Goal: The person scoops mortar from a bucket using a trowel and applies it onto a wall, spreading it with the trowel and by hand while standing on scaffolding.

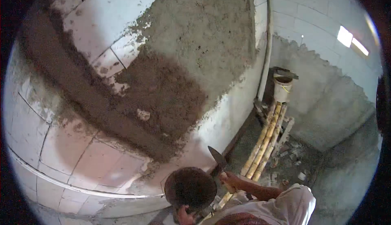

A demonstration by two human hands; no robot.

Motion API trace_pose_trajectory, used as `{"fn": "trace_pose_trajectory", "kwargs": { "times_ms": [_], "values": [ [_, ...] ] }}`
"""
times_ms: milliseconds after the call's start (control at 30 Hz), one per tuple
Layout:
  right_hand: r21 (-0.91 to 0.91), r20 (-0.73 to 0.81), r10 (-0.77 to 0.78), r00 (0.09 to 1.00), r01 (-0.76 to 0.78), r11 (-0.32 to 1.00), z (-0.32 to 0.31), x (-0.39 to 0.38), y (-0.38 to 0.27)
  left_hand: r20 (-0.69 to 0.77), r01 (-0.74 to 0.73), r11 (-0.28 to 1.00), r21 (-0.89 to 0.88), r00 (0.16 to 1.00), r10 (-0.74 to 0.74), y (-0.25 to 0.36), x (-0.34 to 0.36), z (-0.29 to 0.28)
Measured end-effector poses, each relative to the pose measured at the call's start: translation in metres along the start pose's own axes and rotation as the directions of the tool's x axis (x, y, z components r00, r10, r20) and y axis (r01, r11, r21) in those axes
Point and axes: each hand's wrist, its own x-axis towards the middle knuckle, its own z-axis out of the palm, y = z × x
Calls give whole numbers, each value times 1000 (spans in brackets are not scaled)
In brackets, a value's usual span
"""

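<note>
In my left hand (185, 215), at the lower edge, is a round dark mortar pan (190, 188); the fingers close at its near rim and are partly hidden. My right hand (229, 181) grips a trowel (217, 157) just right of the pan, its pointed blade angled up and left. The trowel stands apart from the wall. Ahead, a light block wall carries a broad patch of grey mortar (207, 38). Below it lies a darker, wetter-looking patch (167, 90), which joins a dark mortar band (81, 82) running along the wall to the left.
Several bamboo poles (266, 137) lie side by side to the right, with a mortar-stained bucket (282, 90) at their far end. Rubble (294, 154) is scattered beside them. A white pipe (93, 191) runs low along the wall. An upright pole (265, 50) stands near the corner.
</note>
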Motion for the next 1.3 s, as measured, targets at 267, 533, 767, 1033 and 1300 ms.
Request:
{"fn": "trace_pose_trajectory", "kwargs": {
  "times_ms": [267,533,767,1033,1300],
  "values": [
    [426,-309,-113,945,243,871,79,-74,-75,155,45,927,-373,988,15,-136,27,-2],
    [181,-182,-7,983,41,983,146,-108,-182,271,43,814,-579,952,142,-56,-61,-68],
    [353,-185,-36,982,100,930,151,-150,-216,546,563,117,-818,825,-146,-5,-29,-112],
    [255,-424,98,900,14,967,112,-165,-181,630,564,609,-558,765,-131,-20,59,-120],
    [311,-365,214,906,-99,945,77,-145,-80,466,302,835,-459,883,-62,127,48,-130]
  ]
}}
